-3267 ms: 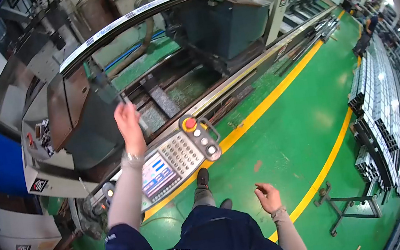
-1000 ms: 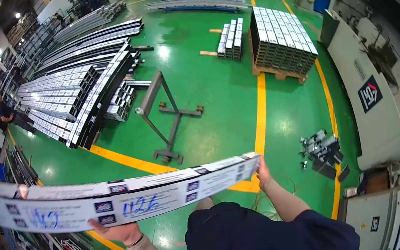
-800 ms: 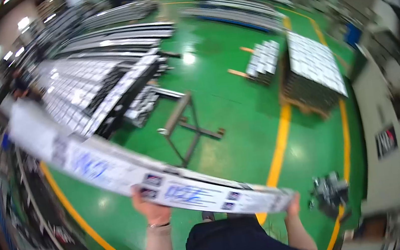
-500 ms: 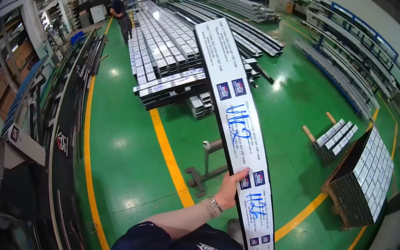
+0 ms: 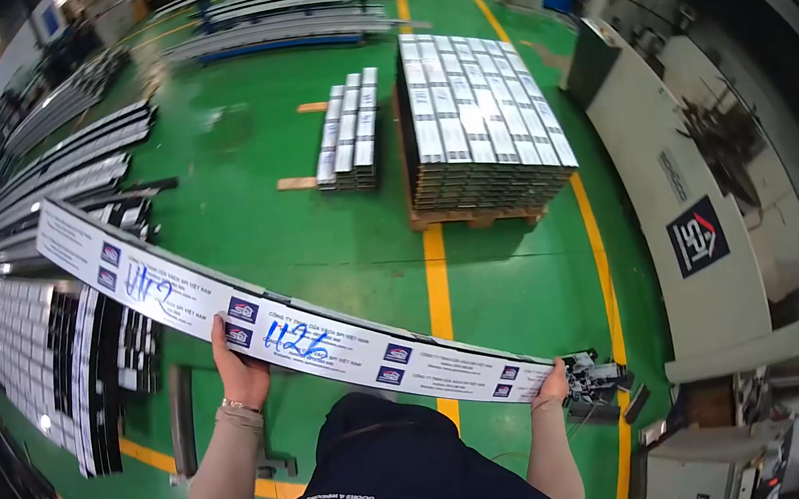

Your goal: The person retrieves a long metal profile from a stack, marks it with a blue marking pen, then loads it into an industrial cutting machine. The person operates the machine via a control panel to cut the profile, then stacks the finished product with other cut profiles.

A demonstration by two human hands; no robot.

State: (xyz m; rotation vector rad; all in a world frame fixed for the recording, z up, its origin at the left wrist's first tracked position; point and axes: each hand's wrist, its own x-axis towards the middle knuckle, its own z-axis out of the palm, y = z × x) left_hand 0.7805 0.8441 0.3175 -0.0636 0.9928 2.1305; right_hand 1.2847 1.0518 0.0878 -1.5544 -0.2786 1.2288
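Observation:
A long profile [image 5: 332,351] wrapped in white printed film with blue handwriting stretches across in front of me, its left end farther away and its right end near my body. My left hand [image 5: 238,362] is closed around its lower edge left of the middle, with the thumb on the printed face. At the profile's right end, my right hand [image 5: 550,384] grips the tip with its fingers closed.
A palletised stack of wrapped profiles [image 5: 482,107] stands ahead, beside a small stack [image 5: 349,130] on wooden blocks. More long profiles [image 5: 24,349] lie at left. Racks [image 5: 297,6] stand at the back, a machine [image 5: 690,231] at right.
The view has swung right toward the palletised stack. The profile has turned from nearly upright to slanting across the view, and my right hand now shows at its near end.

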